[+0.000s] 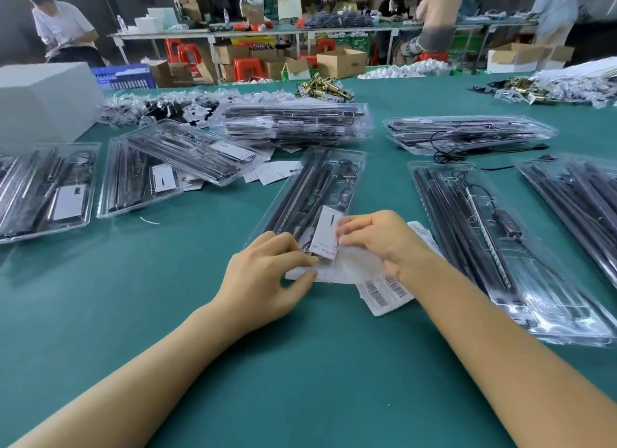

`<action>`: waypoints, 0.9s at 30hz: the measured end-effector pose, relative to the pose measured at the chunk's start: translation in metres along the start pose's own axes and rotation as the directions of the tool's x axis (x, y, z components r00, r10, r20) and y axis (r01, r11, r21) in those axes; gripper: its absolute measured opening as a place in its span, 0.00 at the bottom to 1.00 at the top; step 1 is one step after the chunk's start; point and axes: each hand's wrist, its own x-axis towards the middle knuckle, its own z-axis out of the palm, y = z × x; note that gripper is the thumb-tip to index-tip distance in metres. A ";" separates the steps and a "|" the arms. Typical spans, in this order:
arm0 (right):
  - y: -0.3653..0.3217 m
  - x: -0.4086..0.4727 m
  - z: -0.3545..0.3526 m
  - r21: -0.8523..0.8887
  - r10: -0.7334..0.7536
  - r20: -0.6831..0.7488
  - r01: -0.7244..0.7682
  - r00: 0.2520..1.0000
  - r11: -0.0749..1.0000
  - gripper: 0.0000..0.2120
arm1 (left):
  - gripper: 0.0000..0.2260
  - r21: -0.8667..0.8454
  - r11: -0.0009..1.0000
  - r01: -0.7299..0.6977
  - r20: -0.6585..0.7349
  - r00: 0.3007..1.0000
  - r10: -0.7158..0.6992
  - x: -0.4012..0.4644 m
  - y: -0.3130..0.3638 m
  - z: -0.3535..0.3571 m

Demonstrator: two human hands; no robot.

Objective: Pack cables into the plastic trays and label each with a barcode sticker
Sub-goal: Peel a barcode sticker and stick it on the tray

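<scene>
A clear plastic tray (310, 187) with black strips and cables lies in front of me on the green table (300, 381). A white card (325, 234) sits at the tray's near end. My left hand (267, 277) pinches the left edge of a white backing sheet (347, 269) just below the tray. My right hand (380, 240) pinches something small and white at the card's right edge; what it is I cannot tell. More barcode stickers (384, 290) lie under my right wrist.
Filled trays lie at the left (46, 190), at left centre (173, 160), stacked at the back (297, 120) and to the right (494, 234). A white foam block (43, 100) stands far left. Brass parts (324, 87) and bagged items lie behind. People work at far tables.
</scene>
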 end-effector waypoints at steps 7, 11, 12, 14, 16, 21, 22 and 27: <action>0.004 0.003 -0.001 0.026 0.024 -0.272 -0.018 0.962 0.999 0.04 | 0.10 0.036 0.996 -0.078 0.093 0.993 0.074 -0.001 0.001 0.000; 0.003 0.002 -0.009 -0.162 -0.145 -0.354 0.092 0.924 0.982 0.03 | 0.08 0.063 0.991 -0.114 0.094 0.990 0.108 -0.001 0.000 0.001; 0.002 0.000 -0.009 -0.204 -0.146 -0.309 0.084 0.940 0.975 0.01 | 0.07 0.075 0.989 -0.131 0.095 0.988 0.124 -0.001 0.000 0.002; 0.003 -0.003 -0.003 -0.242 -0.097 -0.210 0.045 0.973 0.969 0.07 | 0.06 0.116 0.975 -0.187 0.092 0.980 0.177 0.000 -0.001 0.003; 0.004 -0.006 0.004 -0.229 -0.056 -0.164 0.017 0.985 0.973 0.11 | 0.08 0.185 0.952 -0.243 0.083 0.969 0.231 0.000 -0.001 0.005; -0.008 -0.008 0.000 0.143 0.147 -0.017 -0.143 0.989 0.979 0.09 | 0.11 0.261 0.939 -0.225 -0.028 0.970 0.240 -0.001 0.003 0.012; -0.012 -0.011 -0.001 0.166 0.182 0.060 -0.190 0.981 0.968 0.11 | 0.10 0.242 0.949 -0.202 -0.064 0.973 0.223 -0.001 0.004 0.013; -0.015 -0.023 0.010 0.142 0.245 0.290 -0.294 0.925 0.945 0.16 | 0.06 0.152 0.972 -0.179 -0.149 0.968 0.202 0.004 0.009 0.021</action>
